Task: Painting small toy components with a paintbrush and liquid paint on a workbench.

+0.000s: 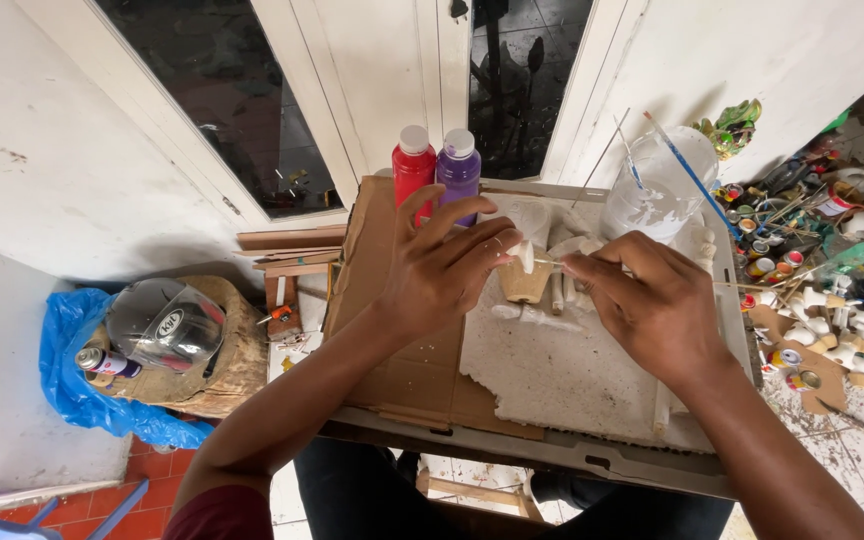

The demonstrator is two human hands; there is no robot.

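Centre frame: left hand point(442, 268) pinches a small white piece point(525, 254) over the tan cup point(525, 283); right hand point(652, 300) pinches a thin stick point(550, 262) against it.

On the worktop point(552, 450) a foam slab point(562, 370) lies at the centre on a cardboard sheet point(402, 370), with two paint bottles point(437, 170) standing side by side at 12 o'clock and a plastic jar point(657, 190) holding brushes at 1 o'clock. A small cup-shaped piece point(524, 283) stands on the slab between the left hand point(442, 270) at 9 o'clock and the right hand point(652, 300) at 3 o'clock. On the floor, a helmet point(162, 320) rests on a stump point(222, 360) at 9 o'clock of the worktop, and small paint pots point(762, 240) lie scattered at 3 o'clock.
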